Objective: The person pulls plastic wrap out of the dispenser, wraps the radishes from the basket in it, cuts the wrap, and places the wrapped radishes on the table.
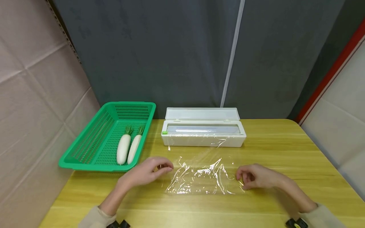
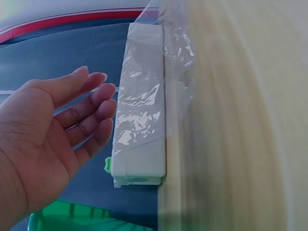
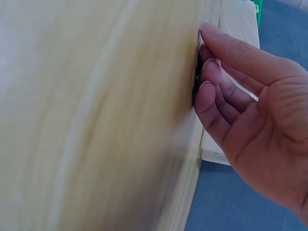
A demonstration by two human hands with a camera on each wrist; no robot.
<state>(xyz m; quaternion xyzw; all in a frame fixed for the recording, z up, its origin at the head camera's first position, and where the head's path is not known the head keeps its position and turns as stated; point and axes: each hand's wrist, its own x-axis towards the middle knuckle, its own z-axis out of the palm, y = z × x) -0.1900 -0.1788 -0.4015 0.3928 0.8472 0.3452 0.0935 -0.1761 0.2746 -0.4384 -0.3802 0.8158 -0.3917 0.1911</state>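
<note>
Watching what looks like the laying-out step, clear film between a relaxed, empty left hand and a half-curled right hand (can't tell if it's pinching), next move probably needs careful smoothing.

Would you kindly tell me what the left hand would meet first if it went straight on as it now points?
The clear plastic wrap, most likely: in the head view, the left hand points rightward at it, though depth is unclear and it might pass above.
</note>
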